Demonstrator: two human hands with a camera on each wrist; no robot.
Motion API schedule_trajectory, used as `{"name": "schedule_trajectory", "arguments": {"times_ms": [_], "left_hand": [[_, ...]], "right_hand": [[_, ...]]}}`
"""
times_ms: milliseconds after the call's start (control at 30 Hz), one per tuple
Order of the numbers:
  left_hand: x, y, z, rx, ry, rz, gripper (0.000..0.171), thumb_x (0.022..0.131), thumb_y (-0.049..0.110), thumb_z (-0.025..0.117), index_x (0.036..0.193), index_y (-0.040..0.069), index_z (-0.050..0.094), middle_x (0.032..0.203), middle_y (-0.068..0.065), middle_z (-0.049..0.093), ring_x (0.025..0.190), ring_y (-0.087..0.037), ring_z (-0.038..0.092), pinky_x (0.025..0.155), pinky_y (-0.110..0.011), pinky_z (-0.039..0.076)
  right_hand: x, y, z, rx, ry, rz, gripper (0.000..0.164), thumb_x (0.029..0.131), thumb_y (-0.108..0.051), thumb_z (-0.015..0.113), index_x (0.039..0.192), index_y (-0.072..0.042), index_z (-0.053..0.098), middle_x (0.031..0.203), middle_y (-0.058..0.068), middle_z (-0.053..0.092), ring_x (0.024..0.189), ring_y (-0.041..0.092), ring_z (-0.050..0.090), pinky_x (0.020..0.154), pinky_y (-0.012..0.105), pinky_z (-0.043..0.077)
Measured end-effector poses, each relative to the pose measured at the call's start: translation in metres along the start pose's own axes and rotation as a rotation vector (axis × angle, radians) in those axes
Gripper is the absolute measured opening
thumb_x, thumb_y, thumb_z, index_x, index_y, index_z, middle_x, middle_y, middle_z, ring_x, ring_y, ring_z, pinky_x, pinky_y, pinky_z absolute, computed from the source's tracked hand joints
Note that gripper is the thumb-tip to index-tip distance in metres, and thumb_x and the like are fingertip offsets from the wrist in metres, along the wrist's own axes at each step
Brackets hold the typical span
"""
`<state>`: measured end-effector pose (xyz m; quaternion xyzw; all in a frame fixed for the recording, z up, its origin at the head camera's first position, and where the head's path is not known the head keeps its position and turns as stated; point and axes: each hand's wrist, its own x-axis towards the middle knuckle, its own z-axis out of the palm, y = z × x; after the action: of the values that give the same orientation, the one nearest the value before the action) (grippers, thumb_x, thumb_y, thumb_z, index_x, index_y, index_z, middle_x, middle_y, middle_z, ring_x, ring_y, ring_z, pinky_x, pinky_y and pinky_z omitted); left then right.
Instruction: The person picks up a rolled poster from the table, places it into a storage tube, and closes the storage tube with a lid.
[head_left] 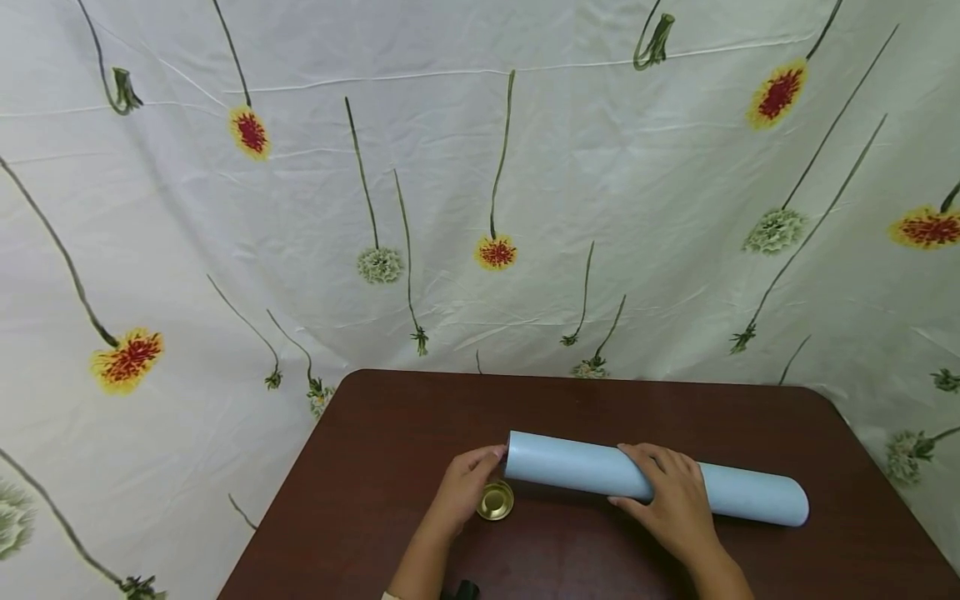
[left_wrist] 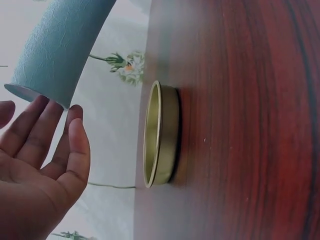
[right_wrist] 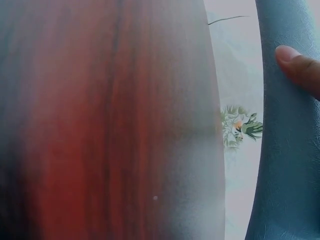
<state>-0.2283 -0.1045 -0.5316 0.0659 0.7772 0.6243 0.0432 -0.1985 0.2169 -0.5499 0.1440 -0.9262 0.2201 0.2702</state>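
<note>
"Where's the tube (head_left: 570,465)?"

"Held above the surface (head_left: 360,500), with the right hand's (head_left: 671,500) fingers wrapped round it near the middle."

"And the left hand (head_left: 465,485)?"

"Fingers loosely bent, tips at the open end; I can't tell whether they pinch anything."

"What could go wrong?"

"If the right grip loosens, the tube could drop. Tipping that end down might spill anything inside. A low left hand could knock the cap (head_left: 495,501) just beside it."
</note>
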Motion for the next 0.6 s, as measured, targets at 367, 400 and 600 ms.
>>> {"name": "schedule_trajectory", "arguments": {"times_ms": [367,400,600], "left_hand": [[0.004,-0.001,-0.007,0.020,0.084,0.030,0.024,0.100,0.017,0.063,0.119,0.004,0.070,0.118,-0.017,0.073,0.112,-0.030,0.067,0.087,-0.030,0.055],[0.004,-0.002,-0.008,0.057,0.078,0.042,0.025,0.099,0.016,0.064,0.120,0.004,0.069,0.119,-0.017,0.072,0.112,-0.031,0.067,0.088,-0.030,0.055],[0.000,-0.007,-0.011,0.419,-0.051,0.068,0.048,0.096,0.028,0.068,0.140,0.009,0.059,0.134,-0.010,0.058,0.127,-0.031,0.054,0.098,-0.048,0.051]], "right_hand": [[0.001,0.004,-0.004,0.000,0.013,0.004,0.086,0.058,-0.037,0.097,0.135,-0.024,0.063,0.122,0.006,0.065,0.113,0.030,0.059,0.099,0.055,0.034],[0.001,0.004,-0.004,0.001,0.013,0.006,0.086,0.057,-0.037,0.098,0.135,-0.025,0.063,0.122,0.006,0.065,0.113,0.030,0.059,0.098,0.055,0.034],[0.002,0.008,-0.006,0.003,0.006,0.024,0.086,0.058,-0.037,0.098,0.135,-0.024,0.063,0.122,0.007,0.065,0.113,0.031,0.059,0.097,0.055,0.034]]}}
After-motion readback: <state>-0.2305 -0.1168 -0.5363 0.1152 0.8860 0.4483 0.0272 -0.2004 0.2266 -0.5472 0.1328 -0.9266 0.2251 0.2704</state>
